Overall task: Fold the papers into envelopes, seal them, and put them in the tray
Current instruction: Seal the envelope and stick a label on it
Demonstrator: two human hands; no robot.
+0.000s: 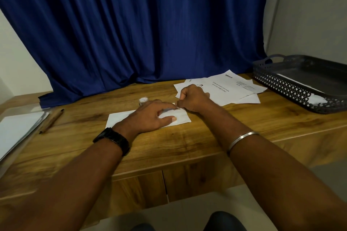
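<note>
A white folded paper envelope (120,119) lies flat on the wooden desk (187,148) in front of me. My left hand (150,117) rests on it with fingers stretched out, pressing it down. My right hand (193,99) is curled at the envelope's far right corner, pinching something small at its edge; what it pinches is hidden. A loose pile of printed papers (229,88) lies behind my right hand. The dark perforated tray (293,84) stands at the right with white paper showing inside it.
A small white roll of tape (143,100) sits just behind my left hand. Two pencils (51,121) and a stack of white sheets (16,129) lie at the left. A blue curtain (140,24) hangs behind the desk.
</note>
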